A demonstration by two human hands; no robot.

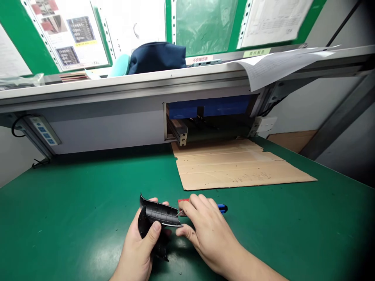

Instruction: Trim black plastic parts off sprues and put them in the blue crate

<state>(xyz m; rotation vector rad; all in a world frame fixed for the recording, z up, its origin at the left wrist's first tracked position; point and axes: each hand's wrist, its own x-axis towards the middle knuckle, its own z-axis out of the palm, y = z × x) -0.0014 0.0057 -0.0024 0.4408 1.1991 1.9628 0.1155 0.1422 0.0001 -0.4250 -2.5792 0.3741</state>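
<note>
My left hand [143, 238] is closed around a curved black plastic part [162, 214] with a ribbed grid on its inner face. My thumb presses on its near edge, and a lower piece of the part [161, 249] hangs below the palm. At the right end of the part, my right hand [205, 222] is closed on a small tool with a thin metal tip [179, 213]; the fingers hide most of it. Beyond the right hand a blue and black handle end [222, 208] sticks out. A red piece [183, 201] shows behind the fingers; whether these belong together I cannot tell.
A flat cardboard sheet [234, 168] lies on the green tabletop [73, 207] ahead. Behind it is an open recess with a metal drawer rail [180, 134]. The shelf [117, 88] above bears a dark blue pouch [158, 57] and papers [269, 70]. A power strip [45, 130] is at left.
</note>
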